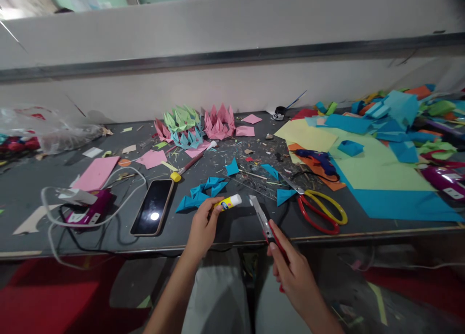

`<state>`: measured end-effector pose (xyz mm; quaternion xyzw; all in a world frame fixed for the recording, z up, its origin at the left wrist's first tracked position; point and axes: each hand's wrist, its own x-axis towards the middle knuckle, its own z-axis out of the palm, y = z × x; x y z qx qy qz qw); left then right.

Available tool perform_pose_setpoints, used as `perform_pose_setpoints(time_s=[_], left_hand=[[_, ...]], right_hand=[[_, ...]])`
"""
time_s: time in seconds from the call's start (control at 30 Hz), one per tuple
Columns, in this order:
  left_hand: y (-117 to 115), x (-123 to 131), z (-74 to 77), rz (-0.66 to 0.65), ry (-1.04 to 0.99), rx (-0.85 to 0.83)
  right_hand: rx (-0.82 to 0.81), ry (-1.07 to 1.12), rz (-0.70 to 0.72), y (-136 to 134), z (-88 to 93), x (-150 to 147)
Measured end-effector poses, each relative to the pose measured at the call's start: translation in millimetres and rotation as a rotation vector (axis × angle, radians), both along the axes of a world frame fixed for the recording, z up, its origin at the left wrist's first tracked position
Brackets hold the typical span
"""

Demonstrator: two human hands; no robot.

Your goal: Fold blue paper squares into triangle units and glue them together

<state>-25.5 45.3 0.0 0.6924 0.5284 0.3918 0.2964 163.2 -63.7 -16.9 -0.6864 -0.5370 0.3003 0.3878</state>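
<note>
In my left hand (203, 222) is a yellow glue stick (229, 202), its white end pointing right. My right hand (290, 271) grips a red utility knife (269, 230) with its blade out; a small whitish bit sits by the blade tip. The two tools are apart, above the front part of the dark table (232, 230). Folded blue paper pieces (199, 194) lie joined in a curved row just behind my left hand. Separate blue folded pieces (232, 167) are scattered farther back, one of them (285, 196) beside the red-and-yellow-handled scissors (321, 210).
A phone (152, 208) and a purple power strip (92, 210) with a looped white cable lie to the left. Pink, green and blue paper crowns (220, 123) stand near the wall. On the right are a blue glue gun (317, 160) and heaped colored paper sheets (378, 164).
</note>
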Motion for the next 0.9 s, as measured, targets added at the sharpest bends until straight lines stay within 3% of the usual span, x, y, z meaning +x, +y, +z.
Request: perform_pose_setpoints(time_s=[0.1, 0.2, 0.5, 0.67, 0.9], left_hand=[[0.0, 0.3, -0.1, 0.006, -0.02, -0.011], [-0.4, 0.5, 0.2, 0.023, -0.039, -0.044], [-2.7, 1.9, 2.7, 0.031, -0.043, -0.059], [-3.0, 1.3, 1.7, 0.025, -0.04, -0.045], [-1.8, 0.8, 0.4, 0.011, -0.067, -0.06]], right_hand=[[-0.218, 0.322, 0.004, -4.3, 0.9, -4.3], [-0.329, 0.397, -0.001, -7.2, 2.8, -6.4], [-0.35, 0.069, 0.168, -6.7, 13.7, 2.5], [-0.405, -0.008, 0.167, -5.9, 22.1, 4.4], [-0.424, 0.426, 0.02, -8.6, 9.9, 5.9]])
